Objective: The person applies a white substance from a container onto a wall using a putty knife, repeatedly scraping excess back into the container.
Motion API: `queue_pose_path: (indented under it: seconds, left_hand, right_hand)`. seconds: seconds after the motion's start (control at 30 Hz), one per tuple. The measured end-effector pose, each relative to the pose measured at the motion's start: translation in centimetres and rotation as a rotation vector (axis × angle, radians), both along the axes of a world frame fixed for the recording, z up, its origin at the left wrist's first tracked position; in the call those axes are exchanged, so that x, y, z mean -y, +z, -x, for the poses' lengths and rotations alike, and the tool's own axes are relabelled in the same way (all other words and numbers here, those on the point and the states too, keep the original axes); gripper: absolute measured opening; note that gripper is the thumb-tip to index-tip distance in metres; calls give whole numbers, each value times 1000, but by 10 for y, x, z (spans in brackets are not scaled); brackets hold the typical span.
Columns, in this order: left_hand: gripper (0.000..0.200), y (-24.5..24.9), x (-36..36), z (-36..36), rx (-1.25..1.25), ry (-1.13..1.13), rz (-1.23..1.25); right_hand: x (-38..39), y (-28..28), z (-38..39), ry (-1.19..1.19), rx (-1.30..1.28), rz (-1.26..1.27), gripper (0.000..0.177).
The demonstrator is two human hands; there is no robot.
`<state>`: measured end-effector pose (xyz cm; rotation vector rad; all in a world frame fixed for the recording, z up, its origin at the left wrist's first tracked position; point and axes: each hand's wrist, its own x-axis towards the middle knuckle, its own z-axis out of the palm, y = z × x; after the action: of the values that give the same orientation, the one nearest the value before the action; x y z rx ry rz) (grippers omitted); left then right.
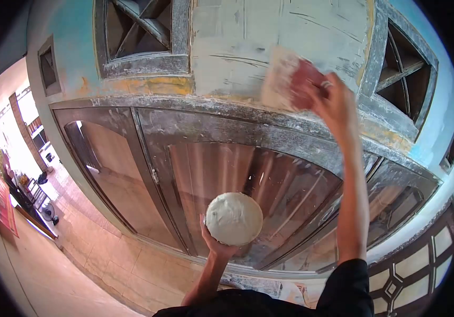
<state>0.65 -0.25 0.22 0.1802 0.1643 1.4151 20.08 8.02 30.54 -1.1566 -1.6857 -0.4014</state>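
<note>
My right hand (332,98) is raised to the wall and closed around a red putty spreader (307,82). Motion blurs the spreader's wide, pale-smeared blade, which overlaps the plastered wall panel (227,39) just above the door frame. Pale grey-white filler covers this panel, with dark streaks and scratches across it. Lower down, my left hand (217,240) supports a round tub of white putty (235,217) from its side and underneath. Putty fills the tub to the top with a lumpy surface, and its sides are mostly hidden.
Below the panel stands a worn wooden door frame (211,117) with glass panes (258,174). Crossed-slat vents (140,29) flank the panel on either side. Far left, a fan (49,212) stands on the tiled floor (105,253). A patterned grille (417,267) is at lower right.
</note>
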Motion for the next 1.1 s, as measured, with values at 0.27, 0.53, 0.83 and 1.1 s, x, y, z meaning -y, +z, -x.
queue_pose_path:
  seconds: [0.27, 0.53, 0.83, 1.1]
  left_hand:
    - [67, -13, -6, -4, 27, 17, -5]
    - [68, -6, -1, -5, 46, 7, 16]
    - [68, -9, -5, -3, -4, 3, 1]
    - [70, -19, -9, -10, 12, -12, -8]
  right_hand:
    - [-13, 10, 67, 314, 167, -87, 33]
    - [-19, 8, 2, -94, 97, -124, 31]
    - [31, 1, -3, 55, -14, 117, 27]
    - [-40, 4, 100, 31, 99, -70, 35]
